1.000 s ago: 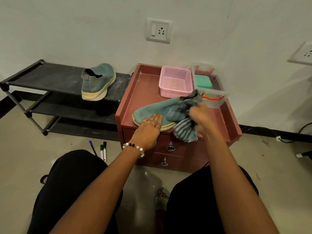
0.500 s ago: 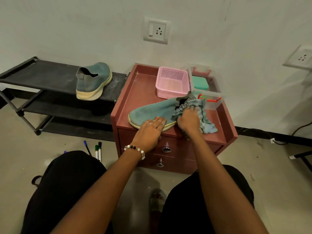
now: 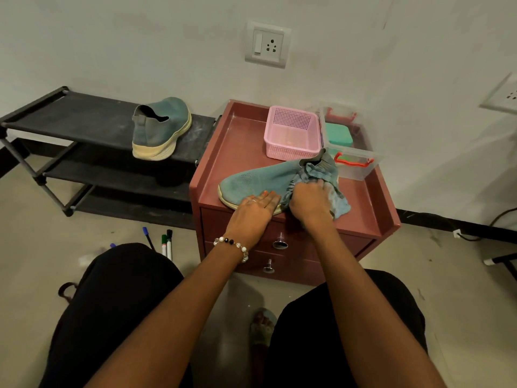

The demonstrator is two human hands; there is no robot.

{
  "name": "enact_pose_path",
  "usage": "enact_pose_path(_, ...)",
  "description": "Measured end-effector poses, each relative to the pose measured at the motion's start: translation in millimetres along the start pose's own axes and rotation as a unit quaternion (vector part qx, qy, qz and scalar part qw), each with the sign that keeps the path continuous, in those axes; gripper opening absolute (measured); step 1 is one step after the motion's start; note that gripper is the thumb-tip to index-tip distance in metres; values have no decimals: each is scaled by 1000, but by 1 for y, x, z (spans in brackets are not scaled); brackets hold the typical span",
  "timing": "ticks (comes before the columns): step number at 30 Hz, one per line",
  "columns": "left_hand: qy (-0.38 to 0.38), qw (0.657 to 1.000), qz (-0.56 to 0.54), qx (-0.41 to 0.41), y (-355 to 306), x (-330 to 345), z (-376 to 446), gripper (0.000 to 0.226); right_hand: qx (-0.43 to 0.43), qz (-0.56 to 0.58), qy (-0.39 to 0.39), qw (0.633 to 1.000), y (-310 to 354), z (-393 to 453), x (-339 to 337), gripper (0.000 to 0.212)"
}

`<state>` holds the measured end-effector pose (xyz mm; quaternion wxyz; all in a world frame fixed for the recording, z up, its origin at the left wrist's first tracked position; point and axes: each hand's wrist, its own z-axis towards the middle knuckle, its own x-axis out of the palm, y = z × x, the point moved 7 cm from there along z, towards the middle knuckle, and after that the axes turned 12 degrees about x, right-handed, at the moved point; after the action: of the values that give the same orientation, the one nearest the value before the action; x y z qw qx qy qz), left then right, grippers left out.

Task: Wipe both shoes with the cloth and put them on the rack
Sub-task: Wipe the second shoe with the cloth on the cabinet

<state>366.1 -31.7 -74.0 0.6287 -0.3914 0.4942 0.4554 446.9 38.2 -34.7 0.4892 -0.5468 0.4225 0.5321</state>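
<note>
A teal knit shoe [image 3: 257, 182] with a cream sole lies on its side on the maroon cabinet top [image 3: 235, 152], toe to the left. My left hand [image 3: 251, 217] lies flat on its sole edge near the front, fingers together, pressing it down. My right hand [image 3: 310, 201] grips a blue-grey cloth [image 3: 337, 201] and presses it against the shoe's heel end. The other teal shoe [image 3: 161, 128] stands upright on the top shelf of the black rack [image 3: 84, 119], to the left of the cabinet.
A pink mesh basket [image 3: 292, 133] and a clear box with orange clips [image 3: 352, 161] sit at the back of the cabinet. Markers [image 3: 166, 243] lie on the floor by my left knee. A cable [image 3: 498, 222] runs along the right wall base.
My right hand brought the cloth down from the air onto the shoe's heel and rubs there. My left hand has stayed on the shoe. The camera shifted slightly.
</note>
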Motion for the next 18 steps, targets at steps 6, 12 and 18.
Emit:
enact_pose_path(6,-4,1000,27,1,-4,-11,0,44,-30,254,70,964,2,-7,-15,26)
enact_pose_path(12,4,1000,14,9,1,-13,-7,59,301,627,-55,716,-89,3,-23,29)
enact_pose_path(18,27,997,43,-51,9,-20,-13,51,271,580,-142,755,-106,6,-34,30)
